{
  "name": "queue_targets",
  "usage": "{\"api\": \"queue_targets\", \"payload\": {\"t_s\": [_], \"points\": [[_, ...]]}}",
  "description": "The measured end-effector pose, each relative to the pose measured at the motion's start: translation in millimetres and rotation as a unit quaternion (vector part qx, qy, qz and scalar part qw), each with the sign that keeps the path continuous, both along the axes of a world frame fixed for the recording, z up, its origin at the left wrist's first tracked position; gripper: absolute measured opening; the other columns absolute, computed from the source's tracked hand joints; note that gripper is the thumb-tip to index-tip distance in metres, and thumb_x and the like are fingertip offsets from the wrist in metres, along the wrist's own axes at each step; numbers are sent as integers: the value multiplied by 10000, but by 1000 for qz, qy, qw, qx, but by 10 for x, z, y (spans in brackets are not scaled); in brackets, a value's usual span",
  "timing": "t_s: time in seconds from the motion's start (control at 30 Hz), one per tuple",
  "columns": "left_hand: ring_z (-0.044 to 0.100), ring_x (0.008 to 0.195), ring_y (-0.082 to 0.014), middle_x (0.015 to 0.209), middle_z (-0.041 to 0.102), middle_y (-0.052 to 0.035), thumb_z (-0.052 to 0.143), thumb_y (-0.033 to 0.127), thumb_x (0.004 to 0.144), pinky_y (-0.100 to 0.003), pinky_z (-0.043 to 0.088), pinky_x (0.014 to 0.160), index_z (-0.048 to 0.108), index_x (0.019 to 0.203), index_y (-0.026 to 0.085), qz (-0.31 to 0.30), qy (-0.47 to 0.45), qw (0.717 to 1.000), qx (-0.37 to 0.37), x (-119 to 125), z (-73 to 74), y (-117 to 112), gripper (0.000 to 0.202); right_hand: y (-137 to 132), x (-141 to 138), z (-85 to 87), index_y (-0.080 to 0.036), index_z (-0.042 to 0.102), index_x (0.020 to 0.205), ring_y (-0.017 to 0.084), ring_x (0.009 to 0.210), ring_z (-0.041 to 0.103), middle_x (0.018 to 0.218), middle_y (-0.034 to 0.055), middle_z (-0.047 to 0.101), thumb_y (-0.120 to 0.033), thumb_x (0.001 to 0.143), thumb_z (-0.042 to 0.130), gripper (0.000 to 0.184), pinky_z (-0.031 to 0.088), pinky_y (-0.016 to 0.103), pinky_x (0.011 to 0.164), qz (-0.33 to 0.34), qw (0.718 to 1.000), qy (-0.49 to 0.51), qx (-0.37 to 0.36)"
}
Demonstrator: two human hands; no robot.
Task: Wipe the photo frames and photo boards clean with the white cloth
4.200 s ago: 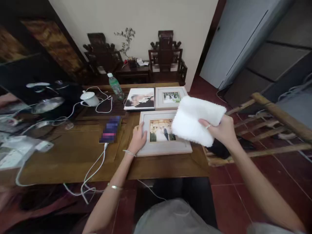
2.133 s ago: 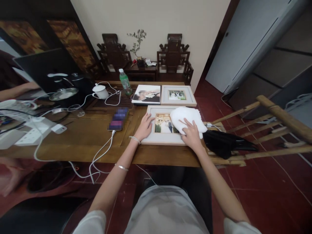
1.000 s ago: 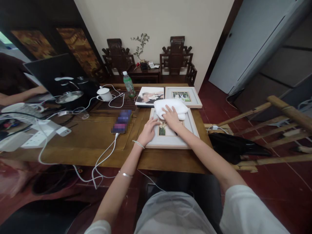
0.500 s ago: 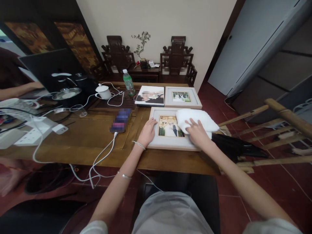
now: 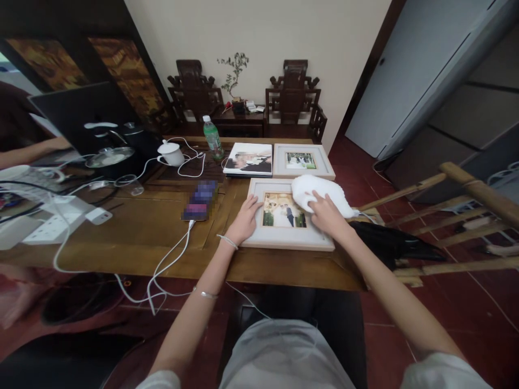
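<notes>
a picture frame [image 5: 284,239] with a pale border lies flat on the counter [image 5: 162,254], and the photo [image 5: 284,210] in its middle shows a figure in white beside one in a dark suit. the left hand [image 5: 244,219] rests on the left edge of the picture frame, empty, its fingers stretched loosely over the border, with a pale band round the wrist. the right hand [image 5: 326,213] is on a thick white cloth [image 5: 320,192] over the far right corner of the picture frame, one finger stretched out along the cloth; i cannot tell whether the others are gripping a fold of it. the cloth reaches out past the frame's right edge. just beyond the picture frame, toward its right, lies a second frame [image 5: 321,158] with a smaller photo, and touching or nearly touching that, beyond the picture frame's left part, a flat picture panel [image 5: 251,156], partly blurred. farther beyond the picture frame and to its left stand a green bottle [image 5: 213,141] and a lidded white cup [image 5: 172,154]. near the picture frame, on its left, lies a phone [image 5: 200,201], its screen blurred, with a white cable [image 5: 172,256] plugged in. right of the picture frame, a black object [image 5: 389,240] lies by a wooden chair [image 5: 482,193].
</notes>
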State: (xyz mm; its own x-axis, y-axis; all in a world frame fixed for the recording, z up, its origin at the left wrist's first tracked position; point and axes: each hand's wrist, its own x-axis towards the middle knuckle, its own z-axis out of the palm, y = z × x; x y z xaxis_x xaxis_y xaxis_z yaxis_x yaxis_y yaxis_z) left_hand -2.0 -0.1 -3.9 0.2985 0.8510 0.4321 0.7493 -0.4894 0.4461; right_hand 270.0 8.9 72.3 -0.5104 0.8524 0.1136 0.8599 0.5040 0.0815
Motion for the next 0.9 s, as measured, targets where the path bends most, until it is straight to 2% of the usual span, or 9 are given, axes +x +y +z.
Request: {"api": "queue_targets", "payload": {"t_s": [0.13,0.23,0.37,0.53,0.63,0.73,0.9], "points": [[292,1396,-279,1384,477,-174,362,-62,749,-516,295,1135,542,1231,95,-11,-8,1000,-1,-36,-21,15,538,340,-37,-31,-66,615,1101,382,1311,332,1400,221,450,-80,769,425,383,221,666,1017,4,999,-22,50],[290,1397,-281,1387,479,-167,367,-69,735,-539,289,1131,546,1232,109,-15,-20,1000,-3,-36,-34,19,558,304,-51,-69,-62,621,1101,358,1299,355,1380,214,477,-63,772,421,384,217,608,1053,27,998,-38,48],[308,1389,-283,1368,500,-172,372,-75,714,-537,298,1127,563,1212,95,-7,-26,1000,3,-21,-44,21,560,-123,-29,-73,-63,648,1055,353,1292,373,1354,221,502,-58,768,443,353,232,576,1063,63,996,-54,27],[303,1392,-278,1354,530,-131,376,-67,707,-549,297,1125,563,1230,134,-16,-35,999,0,-6,7,-12,592,-861,-8,93,-85,670,993,360,1281,409,1332,211,529,-9,742,438,350,307,554,1040,87,994,-54,-37],[310,1388,-286,1334,548,-135,376,-65,703,-534,298,1130,575,1227,123,-11,-38,999,-11,1,53,-36,591,-1066,-46,152,-94,670,967,367,1275,422,1336,218,523,3,725,437,350,341,554,1017,92,993,-48,-56],[309,1388,-289,1328,552,-141,380,-68,697,-516,300,1135,577,1230,109,-9,-32,999,-16,1,77,-49,595,-952,-94,81,-88,661,994,358,1294,403,1335,224,521,7,720,429,372,312,560,1038,79,995,-33,-41],[340,1376,-267,1334,556,-104,375,-60,720,-522,311,1126,568,1237,146,-17,-35,999,-1,-16,83,-41,589,-262,-101,-65,-52,634,1092,319,1361,310,1409,222,446,-8,742,430,408,218,509,1108,42,999,-7,-14]]}}
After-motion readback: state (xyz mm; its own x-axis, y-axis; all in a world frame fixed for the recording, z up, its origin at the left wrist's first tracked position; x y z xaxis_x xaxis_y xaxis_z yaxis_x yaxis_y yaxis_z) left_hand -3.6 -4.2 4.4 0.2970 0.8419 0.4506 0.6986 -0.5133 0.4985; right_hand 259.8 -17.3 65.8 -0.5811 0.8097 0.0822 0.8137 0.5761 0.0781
